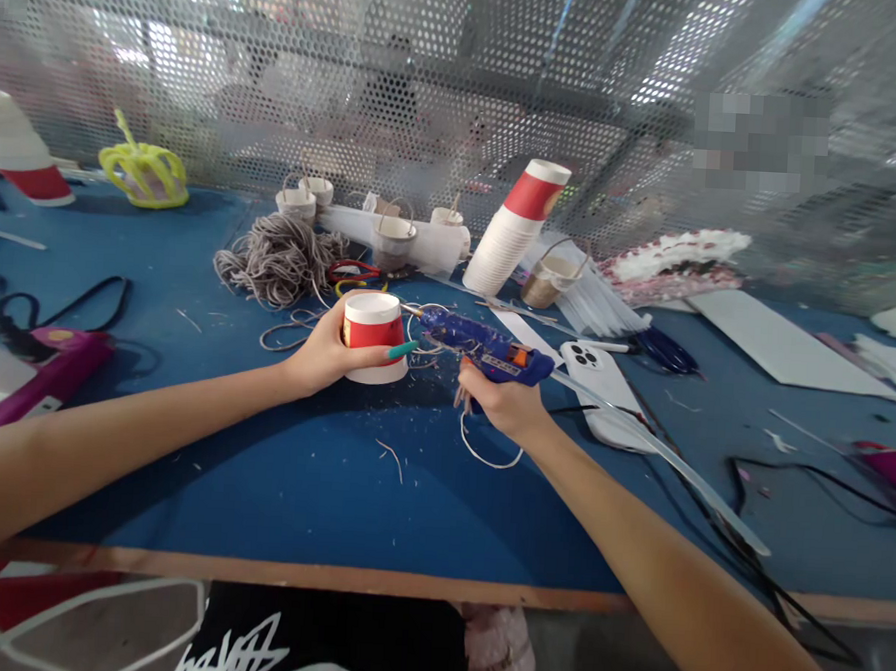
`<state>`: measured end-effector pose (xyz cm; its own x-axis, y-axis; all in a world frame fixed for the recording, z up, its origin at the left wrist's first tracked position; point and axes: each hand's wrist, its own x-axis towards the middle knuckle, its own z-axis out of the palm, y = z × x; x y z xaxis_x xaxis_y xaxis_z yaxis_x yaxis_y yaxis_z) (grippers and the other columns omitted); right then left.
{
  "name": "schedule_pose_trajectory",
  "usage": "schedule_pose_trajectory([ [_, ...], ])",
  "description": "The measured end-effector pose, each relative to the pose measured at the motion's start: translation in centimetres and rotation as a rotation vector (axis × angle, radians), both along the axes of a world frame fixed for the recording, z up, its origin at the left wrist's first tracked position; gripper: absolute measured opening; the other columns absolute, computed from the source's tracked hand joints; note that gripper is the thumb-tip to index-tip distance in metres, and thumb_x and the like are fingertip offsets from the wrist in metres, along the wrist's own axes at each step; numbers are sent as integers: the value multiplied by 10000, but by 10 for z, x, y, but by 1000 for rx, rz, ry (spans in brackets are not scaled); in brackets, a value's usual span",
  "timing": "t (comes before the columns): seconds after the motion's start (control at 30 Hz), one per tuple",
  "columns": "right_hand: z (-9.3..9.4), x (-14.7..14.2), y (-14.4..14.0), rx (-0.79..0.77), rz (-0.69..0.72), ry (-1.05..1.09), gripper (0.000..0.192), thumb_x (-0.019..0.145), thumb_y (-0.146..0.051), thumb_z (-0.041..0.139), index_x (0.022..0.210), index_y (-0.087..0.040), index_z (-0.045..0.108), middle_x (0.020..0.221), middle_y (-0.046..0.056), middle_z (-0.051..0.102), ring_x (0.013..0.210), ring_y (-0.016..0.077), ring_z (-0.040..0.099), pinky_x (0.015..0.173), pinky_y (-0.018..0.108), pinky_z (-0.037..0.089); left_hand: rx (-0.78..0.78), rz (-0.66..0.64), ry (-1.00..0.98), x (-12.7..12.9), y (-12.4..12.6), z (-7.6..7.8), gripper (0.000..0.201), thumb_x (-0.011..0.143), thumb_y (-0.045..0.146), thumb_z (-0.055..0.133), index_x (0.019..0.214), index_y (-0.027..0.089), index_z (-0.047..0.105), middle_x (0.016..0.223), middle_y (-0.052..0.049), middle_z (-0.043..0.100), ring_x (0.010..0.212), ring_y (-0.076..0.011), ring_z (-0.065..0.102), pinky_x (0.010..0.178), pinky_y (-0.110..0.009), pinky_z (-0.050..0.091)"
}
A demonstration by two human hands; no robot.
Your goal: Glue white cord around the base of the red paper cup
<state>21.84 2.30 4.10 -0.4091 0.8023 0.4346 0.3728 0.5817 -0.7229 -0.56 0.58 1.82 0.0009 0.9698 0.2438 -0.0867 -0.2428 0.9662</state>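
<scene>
Now left hand [325, 354] grips cup [373, 334] — right hand [505, 404], glue gun [484, 347].

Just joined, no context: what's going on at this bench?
A person at a blue-topped table holds a small red-and-white paper cup upside down in the left hand. The right hand grips a blue hot-glue gun, nozzle at the cup's rim. Behind lie a grey yarn bundle, a stack of paper cups and a white phone.
</scene>
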Motion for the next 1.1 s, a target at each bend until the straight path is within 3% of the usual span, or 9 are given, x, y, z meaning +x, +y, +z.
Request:
schedule_pose_trajectory([
  [0.13, 0, 0, 1, 27, -20, -6, 268, 715, -216, 526, 494, -239, 375, 463, -45, 463, 445, 124, 473, 500, 294, 411, -7, -14, -5, 1, 0, 1, 594, 496, 255, 864, 995, 187, 549, 938, -34, 669, 872, -198, 627, 852, -392, 539],
  [0.3, 3, -1, -1, -45, -30, -4, 315, 718, -219, 544, 486, -246, 333, 457, -38, 482, 445, 132, 494, 491, 300, 434, -1, -15, 8, -1, 1, -2, 598, 506, 268, 875, 1000, 182, 550, 950, -41, 673, 876, -204, 637, 855, -400, 542],
  [0.47, 7, -3, -7, -124, 2, 28, 251, 705, -222, 553, 490, -248, 425, 427, -43, 522, 398, 138, 522, 453, 300, 451, 32, -18, 23, -3, 3, -4, 622, 516, 285, 887, 1024, 176, 543, 1022, -76, 688, 966, -252, 659, 903, -435, 537],
  [0.8, 10, -12, -15, -41, 50, 41, 199, 702, -259, 559, 534, -247, 453, 454, -47, 538, 411, 127, 514, 455, 289, 433, 81, -73, 28, -6, 8, -13, 703, 521, 392, 915, 1062, 186, 516, 1082, -87, 677, 1032, -270, 651, 976, -468, 495],
  [0.9, 10, -12, -15, 7, 28, 48, 219, 694, -261, 557, 519, -248, 426, 458, -48, 513, 424, 122, 502, 464, 287, 423, 90, -84, 14, -5, 8, -13, 679, 533, 389, 907, 1051, 195, 514, 1084, -87, 684, 1017, -268, 664, 950, -461, 517],
  [1.1, 9, -10, -12, -45, -44, 44, 234, 699, -228, 559, 504, -246, 431, 444, -54, 530, 410, 130, 508, 456, 287, 450, 125, -55, 54, -5, 8, -11, 628, 570, 387, 883, 1053, 198, 529, 1106, -96, 685, 1041, -276, 658, 940, -458, 535],
])
